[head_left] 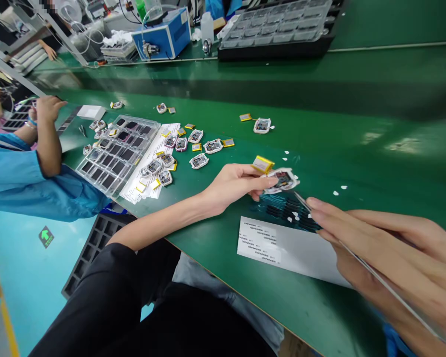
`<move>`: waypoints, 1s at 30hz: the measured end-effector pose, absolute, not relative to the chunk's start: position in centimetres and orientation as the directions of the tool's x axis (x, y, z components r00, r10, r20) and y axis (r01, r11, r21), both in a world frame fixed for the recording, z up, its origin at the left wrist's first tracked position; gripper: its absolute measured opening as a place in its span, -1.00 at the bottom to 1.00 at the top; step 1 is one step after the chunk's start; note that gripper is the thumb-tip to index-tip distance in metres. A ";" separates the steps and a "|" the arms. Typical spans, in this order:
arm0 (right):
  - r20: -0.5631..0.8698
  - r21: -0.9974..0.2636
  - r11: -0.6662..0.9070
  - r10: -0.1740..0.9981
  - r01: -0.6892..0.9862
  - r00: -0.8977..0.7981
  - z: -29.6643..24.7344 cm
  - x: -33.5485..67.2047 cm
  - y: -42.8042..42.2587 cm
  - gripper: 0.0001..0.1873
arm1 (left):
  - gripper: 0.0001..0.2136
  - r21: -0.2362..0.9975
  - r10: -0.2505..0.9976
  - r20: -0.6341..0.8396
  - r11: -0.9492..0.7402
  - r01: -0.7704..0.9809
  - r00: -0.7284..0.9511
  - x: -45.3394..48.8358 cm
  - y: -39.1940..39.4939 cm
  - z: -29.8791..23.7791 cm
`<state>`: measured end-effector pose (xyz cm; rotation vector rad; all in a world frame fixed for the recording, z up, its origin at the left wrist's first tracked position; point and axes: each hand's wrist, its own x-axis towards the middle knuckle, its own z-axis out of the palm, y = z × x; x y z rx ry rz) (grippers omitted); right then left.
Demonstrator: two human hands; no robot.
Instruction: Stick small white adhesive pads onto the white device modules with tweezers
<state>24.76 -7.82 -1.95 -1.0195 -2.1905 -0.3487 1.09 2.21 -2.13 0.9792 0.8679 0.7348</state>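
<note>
While the left hand [234, 186] pinches a small module [283, 179] with yellow battery [263, 164] above a label sheet [282, 245], the right hand [386, 248] grips tweezers [357, 258]; loose modules [193, 148] and a tray [115, 153] crowd leftward, open green bench [375, 124] lying rightward.

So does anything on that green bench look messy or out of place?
Small white bits lie strewn on the bench around the module in the left hand. The right hand holds tweezers. One module sits apart from the cluster.
</note>
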 end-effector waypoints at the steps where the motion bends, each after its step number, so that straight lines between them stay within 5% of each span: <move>1: 0.687 -0.038 0.669 0.557 0.742 -0.467 -1.9 24.6 -7.7 -0.42 | -0.64 0.891 0.833 -0.295 0.417 -0.181 0.468 1.1 2.1 -2.0; 13: 0.608 0.047 0.662 0.576 0.748 -0.547 -1.3 23.2 -8.0 -0.01 | -0.50 0.818 0.824 -0.346 0.499 -0.286 0.448 1.8 0.5 -1.3; 30: 0.600 -0.003 0.702 0.571 0.712 -0.561 -1.6 23.1 -7.5 -0.10 | -0.57 0.817 0.828 -0.375 0.508 -0.273 0.417 2.2 0.2 -1.6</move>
